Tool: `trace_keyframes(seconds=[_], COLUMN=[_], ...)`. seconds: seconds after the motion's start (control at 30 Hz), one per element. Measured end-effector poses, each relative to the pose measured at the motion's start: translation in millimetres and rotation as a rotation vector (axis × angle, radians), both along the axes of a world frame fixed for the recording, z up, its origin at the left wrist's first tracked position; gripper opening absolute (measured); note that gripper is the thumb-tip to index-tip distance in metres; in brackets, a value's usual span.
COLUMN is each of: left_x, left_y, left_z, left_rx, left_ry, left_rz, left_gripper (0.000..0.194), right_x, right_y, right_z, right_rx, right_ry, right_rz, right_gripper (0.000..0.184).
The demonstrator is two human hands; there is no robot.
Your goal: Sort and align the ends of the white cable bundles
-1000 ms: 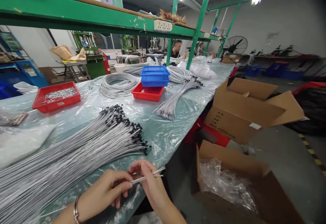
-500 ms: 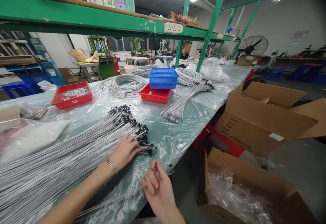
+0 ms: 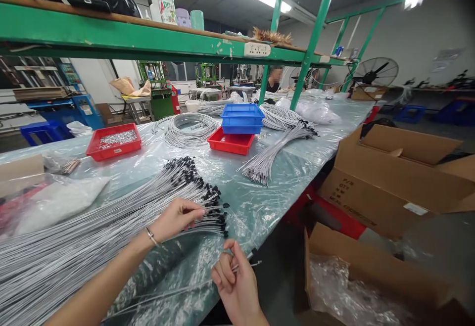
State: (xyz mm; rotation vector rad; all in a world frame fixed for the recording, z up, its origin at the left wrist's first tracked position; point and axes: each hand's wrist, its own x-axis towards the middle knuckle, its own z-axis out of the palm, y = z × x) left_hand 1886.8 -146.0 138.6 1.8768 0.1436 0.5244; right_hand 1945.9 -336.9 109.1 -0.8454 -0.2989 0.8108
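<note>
A large bundle of thin grey cables with black ends lies across the left of the table. Over its black-tipped end, my left hand pinches one cable between thumb and fingers, its black tip pointing right. My right hand, near the table's front edge, is curled closed around a few similar cables. Their ends stick out to the right of the thumb, while their lengths trail left over the plastic sheet. How many it holds I cannot tell.
Behind the bundle are a red tray of small metal parts, a cable coil and blue trays stacked on a red one. Another cable bundle lies right. Open cardboard boxes stand beside the table. A green shelf beam crosses above.
My left hand has come up off the black-tipped ends with a single cable pinched in it. My right hand stays closed on its cables. The view has shifted slightly.
</note>
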Motion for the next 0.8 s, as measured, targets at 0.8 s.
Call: trace_keyframes(seconds=[0.8], left_x=[5], left_y=[-13], left_z=[-62.9], left_rx=[0.719], left_ry=[-0.106], left_rz=[0.207], left_gripper=[0.026], right_x=[-4], right_y=[15], right_z=[-7.8], right_rx=[0.001], right_ry=[0.035], right_rz=[-0.225], right_gripper=[0.067])
